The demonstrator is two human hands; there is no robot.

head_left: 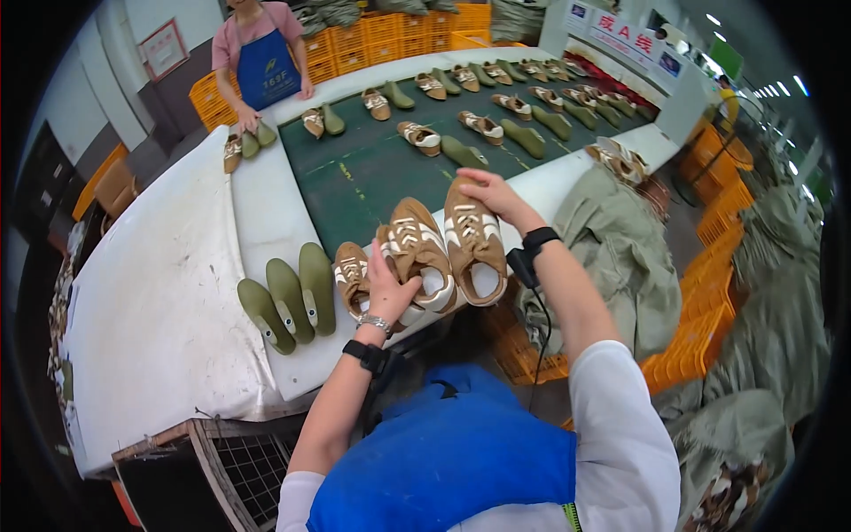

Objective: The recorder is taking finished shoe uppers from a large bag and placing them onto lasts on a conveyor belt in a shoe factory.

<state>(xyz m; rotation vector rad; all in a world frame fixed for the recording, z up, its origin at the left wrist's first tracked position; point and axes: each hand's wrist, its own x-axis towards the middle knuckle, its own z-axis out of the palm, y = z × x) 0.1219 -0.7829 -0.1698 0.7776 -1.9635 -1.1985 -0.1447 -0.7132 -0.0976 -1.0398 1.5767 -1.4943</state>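
Brown-and-white sneakers (412, 232) sit abreast at the desk's (306, 368) near edge, toes toward the green conveyor belt (306, 186) — apparently steadied between the left hand (386, 285), splayed against them, and the right hand (498, 193), over the rightmost toe — whether either grip pinches, I cannot tell.

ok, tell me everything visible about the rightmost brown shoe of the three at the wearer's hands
The brown shoe looks suede-like, with white side stripes, lacing down the front and a pale sole edge near the heel. Its toe points away from the wearer, its opening faces up and shows a pale interior. The right hand touches its toe. It sits close beside the middle shoe; whether it rests on anything is unclear.
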